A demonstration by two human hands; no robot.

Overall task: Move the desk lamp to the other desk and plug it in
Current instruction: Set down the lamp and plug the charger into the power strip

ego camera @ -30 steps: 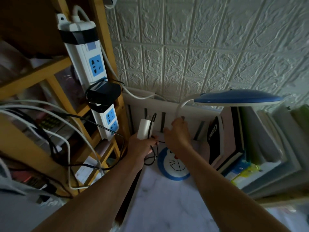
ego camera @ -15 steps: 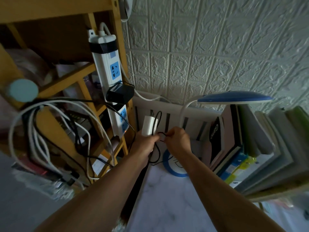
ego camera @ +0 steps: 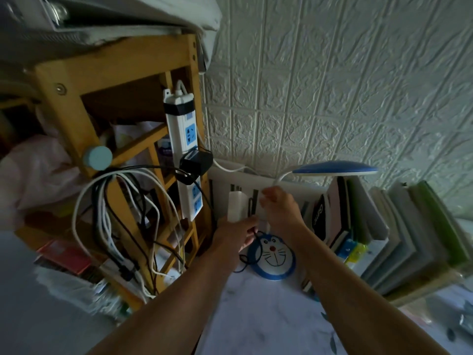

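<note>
The desk lamp has a round blue base with a cartoon cat face (ego camera: 273, 256), a white bent neck and a flat blue head (ego camera: 335, 168). It stands on the pale marble-patterned desk (ego camera: 256, 316) against the wall. My left hand (ego camera: 236, 233) grips the lamp's white plug adapter (ego camera: 236, 206), with the thin black cord (ego camera: 247, 260) trailing down over the base. My right hand (ego camera: 279, 208) is closed on the lower part of the white neck. A white power strip with blue sockets (ego camera: 185, 162) hangs upright on the wooden shelf post, left of the plug.
A black adapter (ego camera: 195, 161) sits in the strip's middle socket. A tangle of white and black cables (ego camera: 122, 219) hangs on the wooden shelf (ego camera: 76, 119) from a pale blue knob (ego camera: 97, 157). Books (ego camera: 384, 231) lean in a row right of the lamp. A white slatted rack (ego camera: 230, 180) stands behind it.
The view has tilted up and shifted left. My right hand rose from the cord near my left hand to the lamp's neck. My left hand still holds the white plug.
</note>
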